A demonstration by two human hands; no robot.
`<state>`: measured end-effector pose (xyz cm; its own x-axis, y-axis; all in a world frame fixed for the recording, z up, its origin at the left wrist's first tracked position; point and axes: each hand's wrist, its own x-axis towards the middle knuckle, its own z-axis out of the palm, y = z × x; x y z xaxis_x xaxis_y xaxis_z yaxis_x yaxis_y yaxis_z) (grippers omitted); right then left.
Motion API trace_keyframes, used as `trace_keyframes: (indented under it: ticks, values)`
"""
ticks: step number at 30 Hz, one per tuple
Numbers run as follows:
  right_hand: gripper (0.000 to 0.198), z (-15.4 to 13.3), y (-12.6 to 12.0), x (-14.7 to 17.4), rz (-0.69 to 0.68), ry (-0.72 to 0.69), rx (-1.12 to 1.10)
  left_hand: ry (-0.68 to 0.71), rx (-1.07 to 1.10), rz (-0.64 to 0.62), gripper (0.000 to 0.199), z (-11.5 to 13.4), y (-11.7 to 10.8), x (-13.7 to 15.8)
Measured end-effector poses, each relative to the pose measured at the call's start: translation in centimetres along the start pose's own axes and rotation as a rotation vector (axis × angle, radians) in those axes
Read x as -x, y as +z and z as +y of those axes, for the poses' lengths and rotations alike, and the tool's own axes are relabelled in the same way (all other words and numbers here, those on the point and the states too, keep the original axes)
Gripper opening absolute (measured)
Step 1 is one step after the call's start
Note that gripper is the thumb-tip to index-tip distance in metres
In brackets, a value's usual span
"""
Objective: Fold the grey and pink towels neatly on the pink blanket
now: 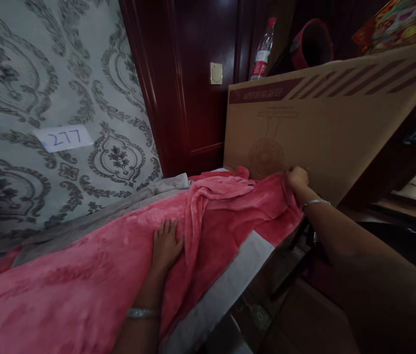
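Note:
A pink plush garment or blanket (93,265) spreads across the surface before me, with a fold (193,221) running down its middle. My left hand (166,242) lies flat on it, fingers stretched out, just left of that fold. At the far right, my right hand (297,180) is closed on the raised edge of the pink cloth, close to the cardboard box. A grey-white cloth (244,260) shows under the near edge. More grey fabric (134,196) lies along the wall side. Each wrist wears a silvery bracelet.
A large cardboard box (325,113) stands upright behind the cloth. Beyond it are a plastic bottle (262,51) with a red cap and a round red-rimmed object (313,44). Patterned wallpaper with a paper marked 277 (64,138) is on the left; a dark red door panel (193,98) rises behind.

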<state>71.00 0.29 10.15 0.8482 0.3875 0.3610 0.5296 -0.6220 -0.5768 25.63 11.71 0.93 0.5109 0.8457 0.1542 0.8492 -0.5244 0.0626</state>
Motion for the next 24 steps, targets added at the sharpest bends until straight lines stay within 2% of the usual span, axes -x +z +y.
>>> trace_keyframes:
  ticks: [2,4,7,9,11,13,16,19,22,24]
  values:
    - [0.033,-0.5,0.5,1.0,-0.002,-0.033,0.019,0.006,-0.006,-0.003,0.058,0.0,-0.1,0.0]
    - [0.035,-1.6,1.7,2.7,-0.044,-0.144,0.010,0.005,-0.008,-0.007,0.058,0.1,-0.1,0.0]
    - [0.034,-3.5,4.5,6.4,-0.191,-0.353,-0.029,-0.003,-0.005,-0.010,0.058,0.1,-0.3,0.0]
    - [0.043,-4.4,6.6,8.9,-0.269,-0.447,-0.042,-0.008,0.006,-0.020,0.058,0.1,-0.3,0.0]
    - [0.054,-5.1,8.3,10.6,-0.298,-0.493,-0.053,-0.011,0.013,-0.030,0.059,0.0,-0.3,0.0]
    - [0.050,-5.7,9.3,11.0,-0.289,-0.487,-0.073,-0.009,0.011,-0.030,0.058,0.0,-0.3,0.1]
    - [0.037,-6.8,9.4,8.8,-0.226,-0.415,-0.139,-0.008,0.007,-0.023,0.057,0.0,-0.2,0.0]
    - [0.045,-7.4,7.7,4.2,-0.107,-0.332,-0.233,-0.011,0.017,-0.011,0.057,0.0,0.1,-0.1]
    - [0.052,-6.1,5.5,0.0,0.025,-0.154,-0.416,-0.007,0.030,0.002,0.061,0.0,0.3,-0.1]
    - [0.048,-4.3,4.6,-1.2,0.052,-0.015,-0.568,-0.007,0.037,0.004,0.062,0.0,0.4,-0.1]
